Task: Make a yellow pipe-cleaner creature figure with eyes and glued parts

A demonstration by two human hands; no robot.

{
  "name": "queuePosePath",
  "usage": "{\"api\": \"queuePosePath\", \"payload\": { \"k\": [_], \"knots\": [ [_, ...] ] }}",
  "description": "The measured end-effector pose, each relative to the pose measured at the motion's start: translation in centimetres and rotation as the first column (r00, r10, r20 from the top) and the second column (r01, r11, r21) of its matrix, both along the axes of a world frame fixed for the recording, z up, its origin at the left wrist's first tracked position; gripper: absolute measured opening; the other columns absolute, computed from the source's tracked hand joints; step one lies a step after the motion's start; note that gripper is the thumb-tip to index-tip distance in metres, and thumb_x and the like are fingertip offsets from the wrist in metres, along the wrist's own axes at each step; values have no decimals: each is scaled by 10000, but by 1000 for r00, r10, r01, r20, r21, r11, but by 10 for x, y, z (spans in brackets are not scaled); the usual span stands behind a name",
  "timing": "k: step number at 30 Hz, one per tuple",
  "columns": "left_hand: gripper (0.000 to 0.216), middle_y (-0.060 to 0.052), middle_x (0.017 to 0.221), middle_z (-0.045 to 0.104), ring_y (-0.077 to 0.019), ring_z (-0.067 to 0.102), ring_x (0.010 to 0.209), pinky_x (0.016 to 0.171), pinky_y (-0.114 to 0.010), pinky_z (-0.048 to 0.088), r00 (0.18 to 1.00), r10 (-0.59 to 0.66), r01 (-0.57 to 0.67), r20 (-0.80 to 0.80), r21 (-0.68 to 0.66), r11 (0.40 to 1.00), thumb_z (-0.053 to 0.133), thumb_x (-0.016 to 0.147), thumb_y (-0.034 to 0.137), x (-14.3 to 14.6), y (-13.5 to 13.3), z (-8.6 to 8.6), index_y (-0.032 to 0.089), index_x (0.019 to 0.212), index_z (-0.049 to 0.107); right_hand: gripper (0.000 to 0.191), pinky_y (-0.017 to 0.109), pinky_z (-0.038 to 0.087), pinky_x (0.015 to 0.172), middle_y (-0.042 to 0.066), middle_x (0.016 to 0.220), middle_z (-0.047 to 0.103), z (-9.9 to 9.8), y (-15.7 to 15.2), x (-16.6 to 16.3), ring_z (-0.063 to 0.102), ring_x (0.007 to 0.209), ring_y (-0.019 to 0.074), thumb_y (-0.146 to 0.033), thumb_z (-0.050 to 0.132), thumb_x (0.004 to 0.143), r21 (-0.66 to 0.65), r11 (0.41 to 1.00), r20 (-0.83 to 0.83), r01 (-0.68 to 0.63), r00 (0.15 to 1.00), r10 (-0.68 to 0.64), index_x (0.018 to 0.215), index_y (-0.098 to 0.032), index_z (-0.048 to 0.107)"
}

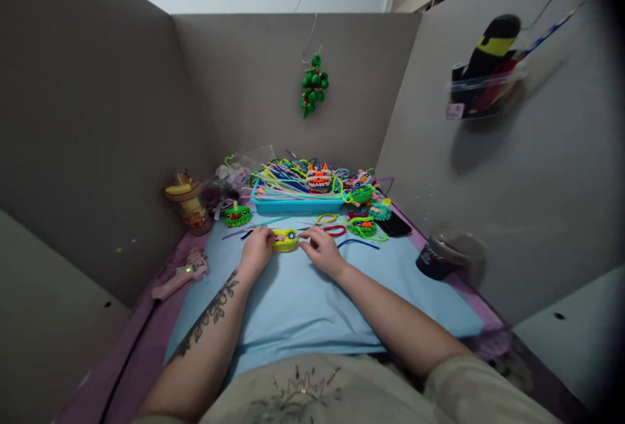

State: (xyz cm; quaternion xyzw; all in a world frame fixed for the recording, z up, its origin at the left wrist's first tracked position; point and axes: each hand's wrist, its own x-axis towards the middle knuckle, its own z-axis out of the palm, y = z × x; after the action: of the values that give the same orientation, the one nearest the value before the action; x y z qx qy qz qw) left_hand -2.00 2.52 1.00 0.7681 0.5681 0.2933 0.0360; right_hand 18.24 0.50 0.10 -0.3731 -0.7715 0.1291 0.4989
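On the blue cloth (293, 294) sits a small yellow fuzzy ring-shaped piece (284, 241), which looks made of pipe cleaners, with pink and blue bits on top. The closed fingertips of my left hand (257, 253) grip its left end. My right hand (323, 252) is at its right end, thumb and forefinger slightly apart; whether they touch the piece is hard to tell. Just behind the hands lie red-handled scissors (334, 230), a yellow loop (326, 219) and a dark blue pipe cleaner (359, 242).
A turquoise tray (297, 206) heaped with pipe cleaners stands at the back. Green fuzzy pieces (237, 215) sit nearby. A pink glue gun (183, 275) and a cup (188, 202) are left; a phone (394, 223) and a dark cup (434, 260) right. Grey panels (293, 118) enclose the table.
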Motion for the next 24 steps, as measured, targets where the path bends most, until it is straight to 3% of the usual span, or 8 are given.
{"api": "queuePosePath", "payload": {
  "k": [13, 16, 20, 24],
  "knots": [
    [182, -74, 797, 603, -196, 545, 780, 706, -288, 414, 996, -51, 49, 66, 44, 998, 467, 783, 201, -1, 1, 0, 162, 744, 640, 119, 259, 437, 640, 47, 835, 589, 3, 5, 7, 535, 711, 144, -201, 515, 824, 1, 999, -68, 49, 997, -48, 872, -180, 622],
    [211, -76, 827, 621, -195, 560, 802, 730, -293, 419, 991, -14, 10, 132, 32, 999, 432, 775, 145, -3, 4, -1, 154, 857, 626, 120, 271, 442, 668, 46, 824, 597, 4, 8, 11, 547, 751, 156, -201, 514, 826, 5, 997, -92, 77, 993, -76, 862, -181, 627],
    [344, -53, 796, 616, -178, 573, 728, 662, -281, 425, 971, 103, -95, 217, -47, 994, 433, 766, 131, -4, 5, -1, 144, 1107, 481, 119, 280, 442, 683, 48, 830, 604, 4, 10, 13, 555, 785, 166, -205, 517, 824, 11, 996, -104, 85, 991, -84, 856, -186, 630],
    [383, -48, 800, 615, -178, 582, 736, 660, -278, 424, 959, 128, -112, 254, -75, 991, 465, 763, 148, -4, 4, -2, 147, 1143, 419, 122, 271, 443, 655, 47, 830, 602, 4, 9, 13, 556, 754, 159, -211, 517, 823, -5, 995, -114, 95, 989, -95, 855, -187, 632]
  ]
}}
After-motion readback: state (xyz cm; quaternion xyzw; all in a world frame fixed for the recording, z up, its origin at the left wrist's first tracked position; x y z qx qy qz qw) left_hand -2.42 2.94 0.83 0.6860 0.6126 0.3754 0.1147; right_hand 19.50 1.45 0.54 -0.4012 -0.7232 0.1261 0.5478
